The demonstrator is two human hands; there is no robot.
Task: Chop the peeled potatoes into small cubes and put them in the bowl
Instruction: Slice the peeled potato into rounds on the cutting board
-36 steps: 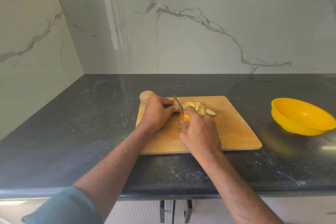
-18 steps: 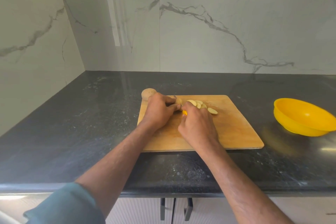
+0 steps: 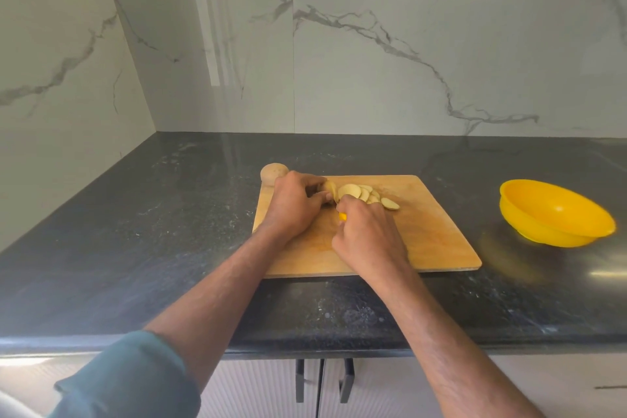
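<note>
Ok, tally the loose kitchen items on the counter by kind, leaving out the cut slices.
Square wooden chopping board: 1
Round yellow plastic bowl: 1
Yellow-handled knife: 1
Whole brownish potato off the board's far-left corner: 1
Part-sliced potato: 1
Total: 5

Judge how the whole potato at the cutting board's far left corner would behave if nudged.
The whole potato looks rounded, so it would probably roll rather than slide. It sits by the cutting board corner on glossy countertop, so little seems to stop it. It's likely firm and fairly heavy.

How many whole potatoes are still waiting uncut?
1: a whole potato sits at the cutting board's far left corner. The left hand may hide others.
</note>
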